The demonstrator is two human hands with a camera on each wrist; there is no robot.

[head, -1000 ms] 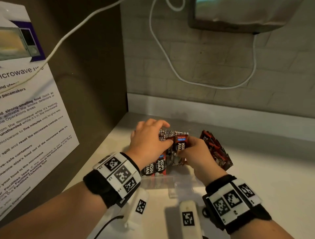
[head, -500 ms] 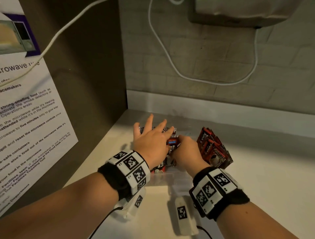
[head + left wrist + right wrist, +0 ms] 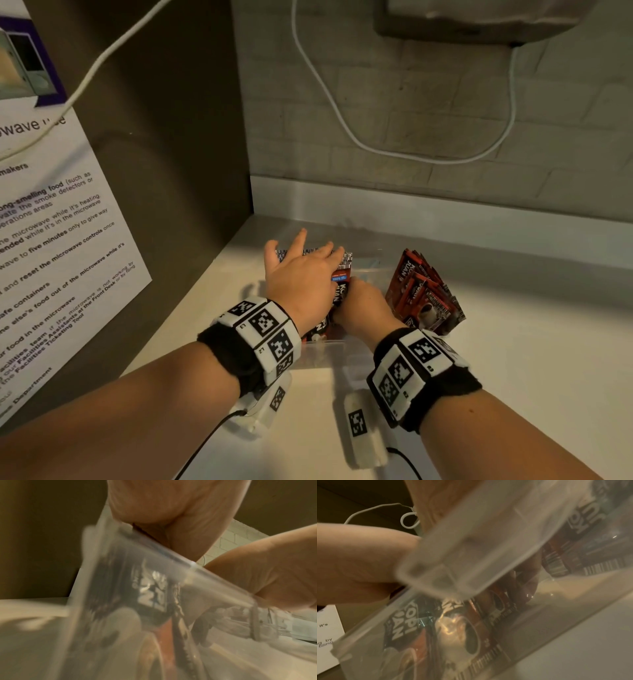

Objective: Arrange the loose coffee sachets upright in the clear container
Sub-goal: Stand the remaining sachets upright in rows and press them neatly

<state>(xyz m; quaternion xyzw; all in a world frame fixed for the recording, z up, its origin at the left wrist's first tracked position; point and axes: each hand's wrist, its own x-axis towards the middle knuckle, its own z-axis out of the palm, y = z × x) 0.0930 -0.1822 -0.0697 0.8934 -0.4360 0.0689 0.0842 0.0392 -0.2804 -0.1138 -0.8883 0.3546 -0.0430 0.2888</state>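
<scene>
A clear container stands on the white counter near the left wall. Black-and-red coffee sachets stand upright in its left part. My left hand lies on their tops with straight, spread fingers. My right hand reaches down into the container just to the right, holding one sachet with a blue label against that row. Its fingers show through the clear wall, low beside the packs. A second bunch of red sachets leans at the container's right end.
A brown side wall with a paper notice rises close on the left. The tiled back wall carries a looping white cable and an appliance overhead. White counter stretches to the right and front.
My left hand went from curled over the sachet tops to fingers spread flat on them. My right hand has sunk lower into the container with its sachet.
</scene>
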